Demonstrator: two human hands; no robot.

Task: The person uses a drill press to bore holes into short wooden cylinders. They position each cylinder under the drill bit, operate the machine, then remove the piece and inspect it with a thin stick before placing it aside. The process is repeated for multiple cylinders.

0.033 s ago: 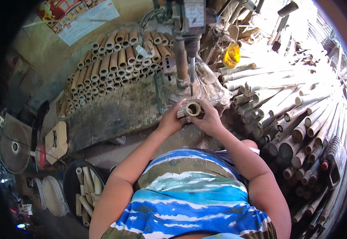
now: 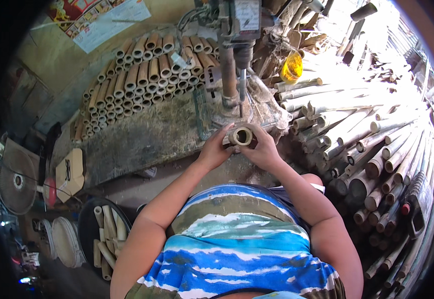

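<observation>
A short bamboo tube (image 2: 233, 137) is held between my two hands, its open end turned up toward me so that the hollow shows. My left hand (image 2: 216, 150) is closed round the left side of the tube. From the right, my right hand (image 2: 265, 150) grips it with the thumb near the rim. Both hands are at the front edge of a drill press base (image 2: 225, 118). Just beyond them, the thin drill bit (image 2: 241, 107) points down from the chuck of the drill press (image 2: 243, 56), apart from the tube.
Cut bamboo tubes (image 2: 142, 75) are stacked on the workbench (image 2: 142, 127) at left. Long bamboo poles (image 2: 344, 130) fill the right side, with a chainsaw (image 2: 417, 212) among them. A yellow container (image 2: 291, 68) hangs behind. Lower left are a black tub (image 2: 85, 234) of bamboo pieces and a fan (image 2: 18, 182).
The view has shifted very slightly. My hands keep the same grip on the bamboo tube.
</observation>
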